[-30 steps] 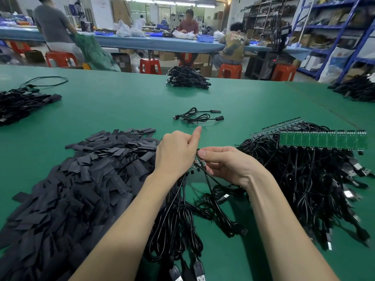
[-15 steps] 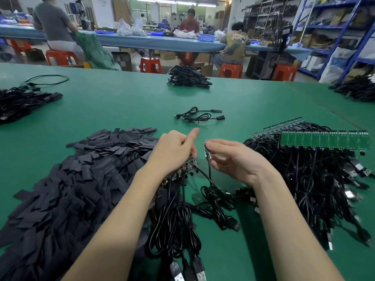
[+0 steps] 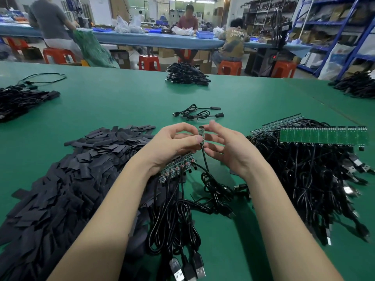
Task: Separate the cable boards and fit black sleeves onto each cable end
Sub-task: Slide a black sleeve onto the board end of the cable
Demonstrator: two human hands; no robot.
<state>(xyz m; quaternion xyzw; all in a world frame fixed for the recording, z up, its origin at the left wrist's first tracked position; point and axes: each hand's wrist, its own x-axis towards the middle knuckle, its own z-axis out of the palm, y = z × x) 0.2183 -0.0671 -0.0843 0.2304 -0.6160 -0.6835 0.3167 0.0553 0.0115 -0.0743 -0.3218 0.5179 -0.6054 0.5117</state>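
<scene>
At the centre of the frame, the left hand [image 3: 174,142] pinches a single small circuit board [image 3: 201,133] upright by thumb and fingers, its black cable [image 3: 206,161] hanging below. The same hand seems to hold the remaining board strip [image 3: 177,168] under its palm. The right hand [image 3: 229,149] hovers just beside, fingers loosely spread. Black sleeves [image 3: 81,169] lie heaped at lower left on the green bench [image 3: 121,102].

Both bare forearms reach in from the near edge of the green table [image 3: 121,102] and meet above its middle, wrists raised off the surface. The left hand [image 3: 172,147] is curled, thumb lying across toward the right and pinching a small board [image 3: 201,134] held upright. The right hand [image 3: 227,151] faces it, palm inward, fingers loosely bent, fingertips [image 3: 212,124] just beside the board.
</scene>
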